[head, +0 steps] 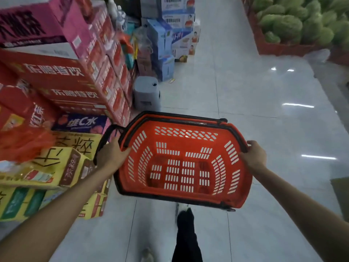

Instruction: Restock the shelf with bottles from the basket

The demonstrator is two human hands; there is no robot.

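Head view: the red shopping basket [188, 140] is hanging in front of the person, over the aisle floor [245, 110], tilting its open top toward the camera.
Basket contents: no bottles are showing inside; only the slotted bottom and walls are visible.
Shelf: no shelf of bottles is showing in this view.
Left hand [111, 156]: gripping the basket's left rim, fingers curling over the edge.
Right hand [254, 155]: gripping the right rim, fingers wrapping over it.
Black handle [105, 137]: swinging loose outward past the left hand, just beside the yellow cartons [66, 163].
Leg [186, 224]: stepping forward beneath the basket.
Risk 1: the loose handle is likely to be snagging a carton corner, because the left side is passing close to the stacks of red cartons [62, 76].
Risk 2: the basket is hiding the floor right ahead; the grey appliance [146, 95] sitting at the foot of the stacks could be tripping the person if the path is drifting left.
Risk 3: the floor is looking glossy, so footing may be slipping.
Risk 4: judging by the empty basket, the restock has nothing to draw from.
Far right: green fruit [294, 21] is piling in red crates, well apart.
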